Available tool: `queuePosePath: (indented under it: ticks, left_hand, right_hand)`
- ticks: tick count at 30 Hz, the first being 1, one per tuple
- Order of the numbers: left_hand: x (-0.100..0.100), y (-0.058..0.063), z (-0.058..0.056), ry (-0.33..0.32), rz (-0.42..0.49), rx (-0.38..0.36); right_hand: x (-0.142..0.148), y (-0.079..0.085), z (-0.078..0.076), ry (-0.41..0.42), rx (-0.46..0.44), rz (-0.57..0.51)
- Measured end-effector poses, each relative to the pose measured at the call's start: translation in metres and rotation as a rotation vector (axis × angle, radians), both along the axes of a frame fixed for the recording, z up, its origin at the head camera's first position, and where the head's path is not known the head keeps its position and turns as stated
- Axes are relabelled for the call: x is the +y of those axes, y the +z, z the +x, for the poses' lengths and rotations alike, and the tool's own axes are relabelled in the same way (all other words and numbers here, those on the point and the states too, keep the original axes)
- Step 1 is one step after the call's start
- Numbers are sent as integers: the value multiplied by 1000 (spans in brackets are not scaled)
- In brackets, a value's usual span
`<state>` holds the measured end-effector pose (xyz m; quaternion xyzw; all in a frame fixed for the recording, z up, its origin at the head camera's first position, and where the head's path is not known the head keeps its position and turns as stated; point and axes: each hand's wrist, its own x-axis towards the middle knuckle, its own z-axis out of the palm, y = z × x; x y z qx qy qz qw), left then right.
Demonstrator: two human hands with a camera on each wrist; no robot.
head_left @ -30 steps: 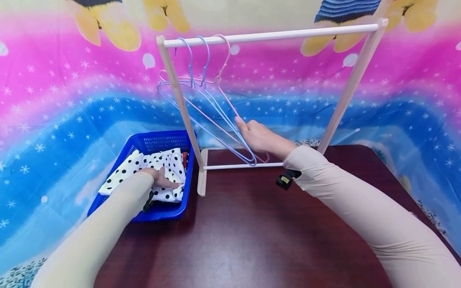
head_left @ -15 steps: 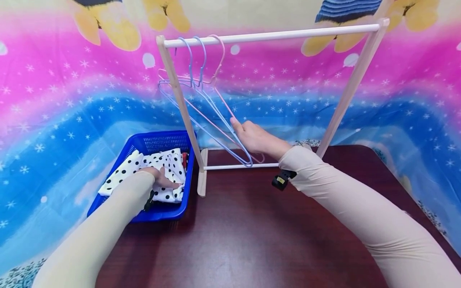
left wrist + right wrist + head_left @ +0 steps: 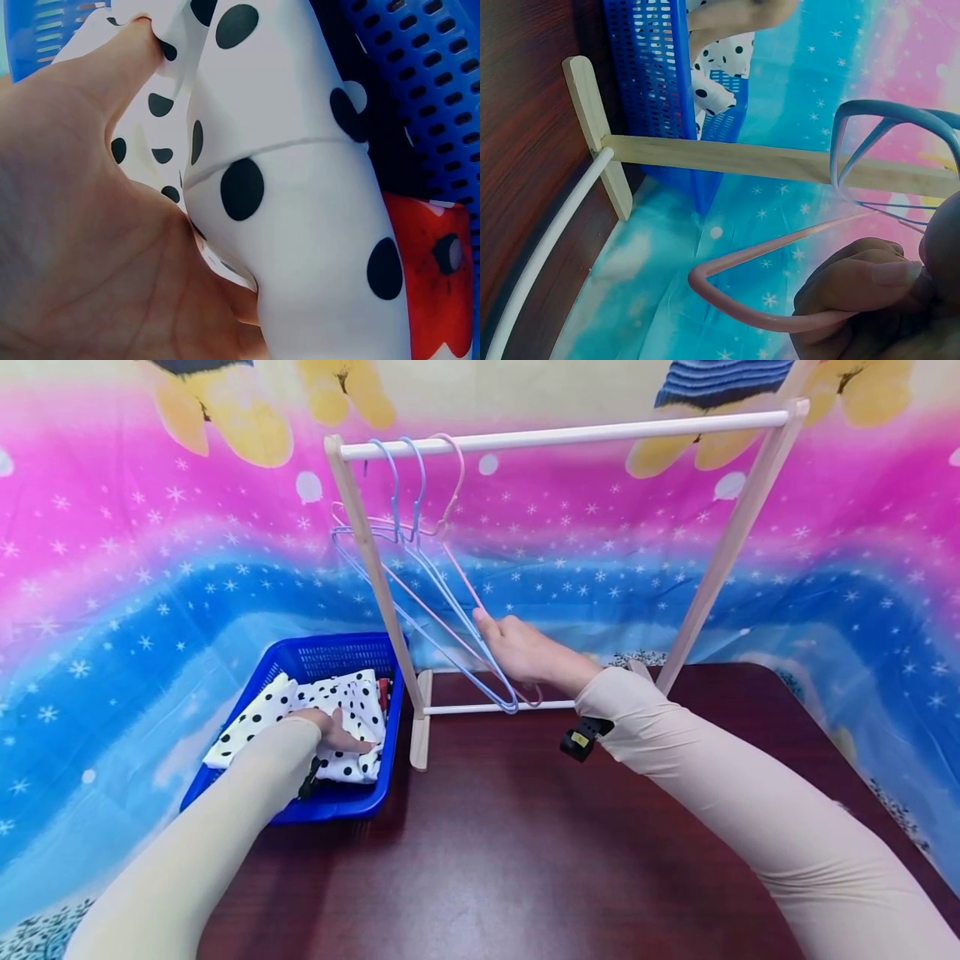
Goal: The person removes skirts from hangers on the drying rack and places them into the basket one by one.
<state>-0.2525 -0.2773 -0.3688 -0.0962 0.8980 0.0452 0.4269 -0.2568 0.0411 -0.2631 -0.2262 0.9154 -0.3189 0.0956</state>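
In the head view, my left hand (image 3: 341, 735) lies in the blue basket (image 3: 300, 812) on a white garment with black dots (image 3: 258, 714). The left wrist view shows its fingers going in behind a dotted fold (image 3: 300, 195), where the tips are hidden; the thumb touches the cloth. My right hand (image 3: 525, 652) grips the lower corner of a pink hanger (image 3: 459, 568), thumb against the wire. Beside it, two blue hangers (image 3: 442, 578) hang on the white bar, close to my fingers. All the hooks sit over the bar at its left end.
A wooden rack (image 3: 382, 568) with a white top bar (image 3: 615, 428) and a lower bar (image 3: 495, 707) stands on the dark red table (image 3: 480, 860). Red cloth (image 3: 435, 277) lies along the basket's inner side. A patterned sheet (image 3: 600, 535) hangs behind.
My right hand has moved slightly left and drawn the pink hanger with it; the blue hangers have shifted left too. The left hand has stayed in place on the dotted garment.
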Motion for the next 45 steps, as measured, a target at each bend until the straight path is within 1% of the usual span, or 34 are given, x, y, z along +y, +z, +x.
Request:
queuePosePath:
  ticks: [5, 11, 14, 18, 20, 26, 32, 36, 45]
  left_hand:
    - [0, 0, 1, -4, -6, -2]
    - [0, 1, 1, -25, -7, 20]
    - [-3, 3, 1, -16, 28, 22]
    - [-10, 2, 2, 9, 106, 15]
    - [-12, 1, 2, 12, 113, 15]
    - [-14, -1, 1, -8, 93, 28]
    - [-13, 1, 2, 20, 128, 1]
    - [-11, 2, 2, 25, 146, -4]
    - [-10, -1, 2, 35, 173, 18]
  right_hand:
    - [-2, -2, 0, 15, -26, -27]
    - [-2, -2, 1, 18, -41, -40]
    - [-2, -1, 1, 12, -74, -44]
    - [-3, 1, 2, 6, -111, -64]
    - [-4, 1, 2, 8, -118, -75]
    - [-4, 0, 5, 9, -118, -90]
    - [-4, -1, 6, 21, -100, -105]
    - [-3, -3, 6, 28, -96, -118]
    - [-2, -6, 6, 25, -107, -123]
